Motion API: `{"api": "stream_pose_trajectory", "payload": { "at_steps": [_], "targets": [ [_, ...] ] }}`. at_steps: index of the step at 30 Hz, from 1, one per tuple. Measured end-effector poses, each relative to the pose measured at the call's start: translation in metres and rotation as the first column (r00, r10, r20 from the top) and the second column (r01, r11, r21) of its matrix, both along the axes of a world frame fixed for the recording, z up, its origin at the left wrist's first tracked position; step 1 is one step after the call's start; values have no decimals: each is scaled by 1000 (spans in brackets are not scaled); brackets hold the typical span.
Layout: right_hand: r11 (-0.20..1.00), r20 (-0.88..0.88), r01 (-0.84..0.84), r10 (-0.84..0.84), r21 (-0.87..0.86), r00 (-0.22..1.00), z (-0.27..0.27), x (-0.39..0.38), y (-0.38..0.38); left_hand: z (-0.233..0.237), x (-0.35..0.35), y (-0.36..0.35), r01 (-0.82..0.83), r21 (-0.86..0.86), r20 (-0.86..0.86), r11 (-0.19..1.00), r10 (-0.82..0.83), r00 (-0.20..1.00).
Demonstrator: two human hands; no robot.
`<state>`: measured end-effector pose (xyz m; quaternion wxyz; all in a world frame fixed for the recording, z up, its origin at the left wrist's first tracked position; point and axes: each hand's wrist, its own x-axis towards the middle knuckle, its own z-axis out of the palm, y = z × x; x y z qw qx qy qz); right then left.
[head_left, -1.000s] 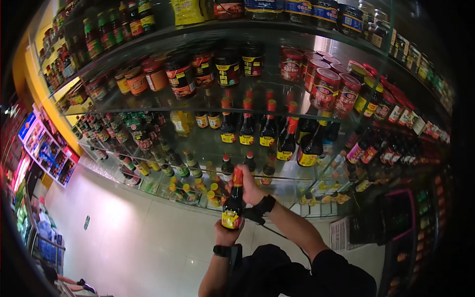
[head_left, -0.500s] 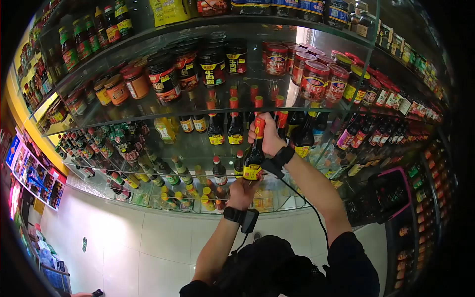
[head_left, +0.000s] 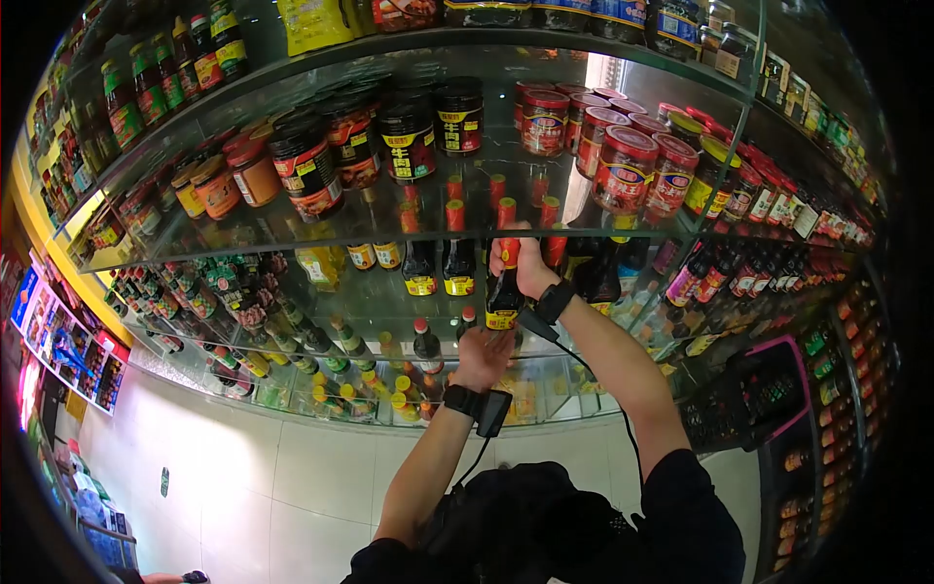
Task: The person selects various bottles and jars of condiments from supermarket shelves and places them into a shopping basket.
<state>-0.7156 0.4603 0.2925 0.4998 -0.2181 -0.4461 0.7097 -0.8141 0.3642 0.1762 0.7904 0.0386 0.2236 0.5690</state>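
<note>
The right hand (head_left: 526, 265) is clenched around the neck of a dark sauce bottle (head_left: 504, 297), which is upright just in front of a row of like bottles (head_left: 457, 271) on a glass shelf (head_left: 365, 304). The left hand (head_left: 484, 355) is just below the bottle's base, its fingers loose.

Glass shelves (head_left: 292, 237), red-lidded jars (head_left: 623, 167), white tiled floor (head_left: 321, 477)

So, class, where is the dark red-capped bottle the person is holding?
Head view, centre: the bottle is at a glass shelf, neck in the right hand, left hand just below its base, matching bottles beside it.
</note>
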Motion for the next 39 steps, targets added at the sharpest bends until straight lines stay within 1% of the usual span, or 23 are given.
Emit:
{"api": "stream_pose_trajectory", "payload": {
  "at_steps": [1, 5, 7, 8, 10, 11, 13, 14, 16, 20, 22, 26, 28, 29, 31, 32, 35, 37, 38, 39],
  "targets": [
    [1000, -46, -18, 19, 22, 999, -5, 1, 2, 0, 2, 2, -1, 4, 4, 1000, 1, 1000],
    [996, -24, 25, -24, 80, 999, -13, 1, 9, 4, 6, 5, -10, -44, 0, 999, 10, 1000],
    [993, -24, 3, 0, 122, 1000, -14, 0, 13, 2, 9, 8, -38, -10, -96, 999, 37, 995],
    [993, -26, 3, 1, 120, 1000, -14, 0, 14, -3, 9, 10, -38, -12, -98, 999, 37, 995],
    [989, -73, 3, 8, 146, 997, -15, -2, 15, -9, 8, 13, -14, 151, -78, 988, 26, 997],
    [990, -75, 2, 8, 144, 997, -15, -1, 16, -12, 10, 15, -15, 149, -79, 989, 27, 997],
    [985, -40, 5, 2, 170, 999, -14, -1, 15, 3, 14, 12, -66, -23, -47, 998, 65, 997],
    [986, -41, 5, 2, 168, 999, -13, -1, 14, 5, 13, 11, -67, -24, -48, 997, 65, 997],
    [984, 9, 61, -63, 166, 998, -13, 1, 12, 4, 15, 12, -55, -74, -13, 996, 55, 998],
    [985, -17, 41, -39, 169, 999, -20, 7, 20, 5, 16, 16, -33, -55, -29, 998, 32, 999],
    [978, -89, 30, -12, 206, 996, -17, 9, 20, 10, 15, 15, 17, 29, -65, 999, -15, 998],
    [982, -69, 81, -70, 172, 995, -12, 3, 19, 16, 16, 14, -13, -35, -107, 999, 9, 994],
    [974, -23, 69, -66, 215, 998, -11, 0, 21, 13, 14, 17, -2, -16, -123, 1000, 0, 992],
    [974, -22, 67, -63, 216, 998, -10, 0, 22, 11, 14, 18, -4, -16, -123, 1000, 2, 992],
    [979, -38, 38, -31, 200, 999, -10, 0, 24, 8, 12, 19, 33, 57, -139, 998, -24, 990],
    [979, -38, 36, -29, 201, 999, -11, 1, 25, 7, 11, 19, 30, 57, -139, 998, -22, 990],
    [968, -8, 35, -34, 249, 999, -14, 3, 26, 8, 10, 14, 15, 40, -97, 999, -11, 995],
    [944, 15, 85, -95, 319, 995, -15, 4, 25, 7, 12, 8, -63, -64, -89, 996, 57, 994],
    [944, 16, 83, -93, 320, 996, -15, 5, 24, 6, 12, 5, -65, -63, -88, 996, 59, 994],
    [922, 19, 151, -168, 357, 986, -10, 5, 22, 5, 11, 2, -63, -72, -74, 995, 58, 996]
  ]
}}
